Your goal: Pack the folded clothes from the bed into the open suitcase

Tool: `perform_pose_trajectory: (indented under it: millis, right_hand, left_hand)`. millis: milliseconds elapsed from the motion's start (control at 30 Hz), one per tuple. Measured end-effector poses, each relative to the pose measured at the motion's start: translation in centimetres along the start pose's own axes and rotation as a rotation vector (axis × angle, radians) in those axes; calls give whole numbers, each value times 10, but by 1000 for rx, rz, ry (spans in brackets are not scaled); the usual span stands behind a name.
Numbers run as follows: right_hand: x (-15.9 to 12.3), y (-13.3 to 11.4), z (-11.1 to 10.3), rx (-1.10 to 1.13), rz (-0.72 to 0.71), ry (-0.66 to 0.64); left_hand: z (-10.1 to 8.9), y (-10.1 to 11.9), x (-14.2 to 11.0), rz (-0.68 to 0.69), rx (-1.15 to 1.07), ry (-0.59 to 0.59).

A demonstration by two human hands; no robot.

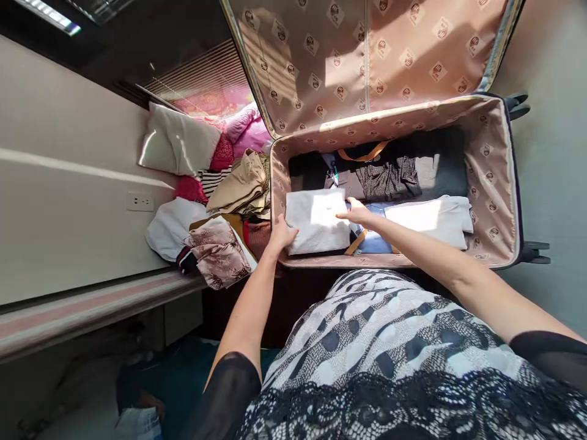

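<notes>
A folded white cloth lies flat at the near left corner inside the open suitcase. My left hand grips its left edge, thumb on top. On the opposite edge, my right hand holds the cloth with thumb and fingers. Another folded white garment rests to the right in the case, beside blue fabric. Behind these sit a dark patterned garment and grey cloth. An orange strap crosses the far side.
The suitcase lid stands raised at the back. Left of the case are piled clothes: beige trousers, a floral folded cloth, a white garment and a pale pillow. A wall with a socket borders the left.
</notes>
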State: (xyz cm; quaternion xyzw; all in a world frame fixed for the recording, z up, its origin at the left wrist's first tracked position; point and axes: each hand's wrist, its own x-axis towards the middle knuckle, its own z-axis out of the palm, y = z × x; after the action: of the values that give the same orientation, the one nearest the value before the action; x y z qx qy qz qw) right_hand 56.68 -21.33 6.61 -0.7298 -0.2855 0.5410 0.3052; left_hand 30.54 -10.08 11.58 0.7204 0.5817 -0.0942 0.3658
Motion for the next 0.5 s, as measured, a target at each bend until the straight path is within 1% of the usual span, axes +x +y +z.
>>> perform_pose_trajectory:
  millis: [33, 67, 100, 167, 200, 233, 300, 367, 433, 500]
  right_hand:
    - [7, 8, 3, -168, 16, 10]
    - [11, 17, 0, -296, 11, 2]
    - [11, 27, -9, -375, -5, -12]
    - [5, 49, -40, -454, -49, -50]
    - [-2, 62, -60, -503, -63, -70]
    - [-10, 76, -80, -575, -85, -106]
    - [-30, 107, -118, -742, -96, -200]
    - [-51, 138, -146, -1019, -168, -349]
    - [-68, 165, -160, -1189, -256, -455]
    - [-78, 182, -161, -1211, -293, -477]
  left_hand:
    - [5, -2, -5, -5, 199, 26]
    - [13, -2, -10, 29, 363, 42]
    - [23, 0, -14, 96, 479, 52]
    - [45, 6, -17, 259, 594, 33]
    - [56, 8, -16, 310, 617, -13]
    - [65, 9, -13, 333, 630, -77]
    - [78, 7, -4, 321, 641, -201]
    - [86, 1, 7, 300, 610, -260]
    - [90, -5, 17, 308, 549, -272]
    - [91, -9, 23, 330, 521, -270]
